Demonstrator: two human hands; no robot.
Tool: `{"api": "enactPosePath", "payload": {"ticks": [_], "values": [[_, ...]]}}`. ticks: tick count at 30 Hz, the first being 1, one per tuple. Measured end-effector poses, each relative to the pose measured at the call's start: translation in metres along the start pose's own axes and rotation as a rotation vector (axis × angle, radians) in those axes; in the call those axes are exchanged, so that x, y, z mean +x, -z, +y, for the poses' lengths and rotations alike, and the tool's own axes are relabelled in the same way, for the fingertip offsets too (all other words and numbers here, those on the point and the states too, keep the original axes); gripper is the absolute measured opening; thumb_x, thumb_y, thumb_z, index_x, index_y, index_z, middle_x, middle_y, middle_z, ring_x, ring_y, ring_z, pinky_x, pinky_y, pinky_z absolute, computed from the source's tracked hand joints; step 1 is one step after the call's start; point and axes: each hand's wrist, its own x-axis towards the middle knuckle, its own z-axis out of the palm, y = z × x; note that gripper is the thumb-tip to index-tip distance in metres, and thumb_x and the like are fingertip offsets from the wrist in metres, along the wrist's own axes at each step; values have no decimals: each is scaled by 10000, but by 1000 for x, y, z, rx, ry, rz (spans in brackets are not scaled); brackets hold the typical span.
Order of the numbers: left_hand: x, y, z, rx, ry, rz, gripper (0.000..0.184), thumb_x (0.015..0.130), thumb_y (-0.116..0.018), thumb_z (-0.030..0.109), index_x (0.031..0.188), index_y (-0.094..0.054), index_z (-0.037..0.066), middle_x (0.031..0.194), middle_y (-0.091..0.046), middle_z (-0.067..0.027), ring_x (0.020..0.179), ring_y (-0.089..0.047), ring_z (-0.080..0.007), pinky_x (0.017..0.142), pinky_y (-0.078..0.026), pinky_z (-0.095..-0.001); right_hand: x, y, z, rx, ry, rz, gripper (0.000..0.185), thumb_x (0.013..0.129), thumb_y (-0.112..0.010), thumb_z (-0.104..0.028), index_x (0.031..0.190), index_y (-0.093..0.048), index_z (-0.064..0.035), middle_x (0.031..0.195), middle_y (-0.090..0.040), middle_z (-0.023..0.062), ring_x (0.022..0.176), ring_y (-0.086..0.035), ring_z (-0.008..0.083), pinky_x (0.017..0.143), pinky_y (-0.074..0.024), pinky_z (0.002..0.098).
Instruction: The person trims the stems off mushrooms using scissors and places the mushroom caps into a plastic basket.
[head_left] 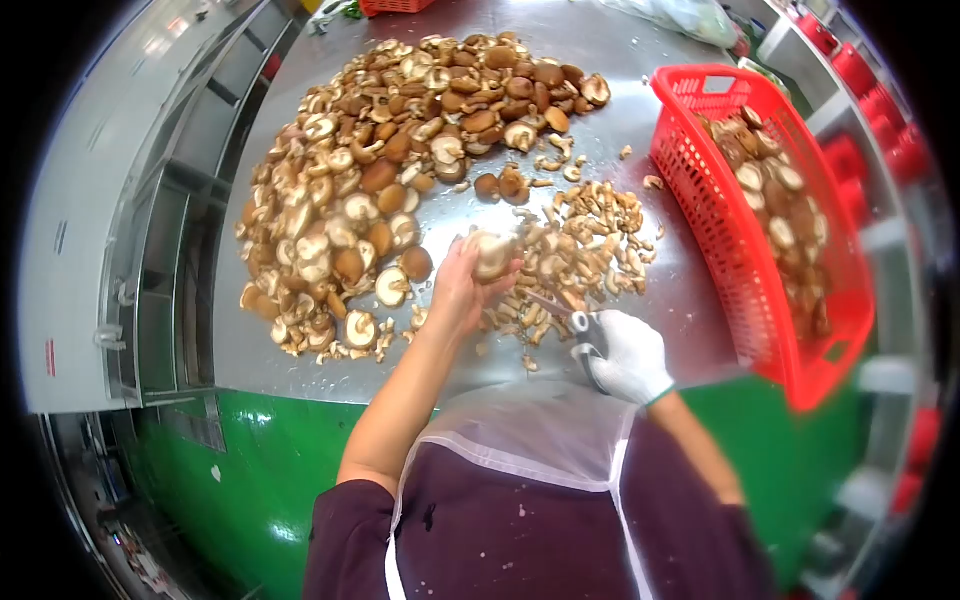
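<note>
My bare left hand (468, 288) holds a mushroom (492, 256), slightly blurred, above the metal table. On my right hand (632, 355) is a white glove, and its fingers are closed around the dark and white handles of scissors (587, 345). The scissor blades point up and left toward the held mushroom, over a pile of cut stems (590, 235). A large heap of whole brown mushrooms (375, 177) spreads over the left and back of the table. Two mushrooms (512, 184) lie between the heap and the stems.
A red perforated basket (700, 180) with mushrooms in it stands tilted at the table's right side. The steel table (690, 330) ends in front of my apron. Part of another red basket (395, 5) and a plastic bag (690, 18) are at the back. Shelves flank both sides.
</note>
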Motion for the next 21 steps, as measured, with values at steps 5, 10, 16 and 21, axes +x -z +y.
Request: {"api": "enactPosePath", "payload": {"ticks": [5,10,16,21], "values": [[-19,-10,-9,-89,29,-155,355,1013,-304,204,1318,-351,29,1241,-508,-169,1089,-576,-305,896,-499,-450,6,-2,-11,-44,-113,-162,333,801,-587,-405,827,-629,-76,749,-639,174,720,-629,376,657,-500,463],[-21,-2,-25,-99,-124,-122,383,1007,-319,198,1361,-318,51,1294,-469,-127,1161,-522,-254,923,-470,-410,9,6,-19,-88,-192,-293,358,818,-555,-418,827,-637,-70,764,-652,185,735,-639,375,673,-506,460],[-26,-11,-25,-113,-142,-92,421,997,-335,178,1398,-282,59,1305,-459,-120,1174,-503,-238,941,-462,-398,8,9,-19,-74,-187,-254,372,822,-549,-415,852,-635,-55,792,-654,201,758,-638,387,690,-500,467],[-30,-14,-20,-82,-142,-32,428,993,-328,157,1407,-279,61,1318,-446,-113,1176,-495,-224,939,-461,-378,4,15,-15,-88,-151,-188,340,811,-571,-388,855,-636,-58,779,-649,194,752,-636,383,686,-501,468]]}}
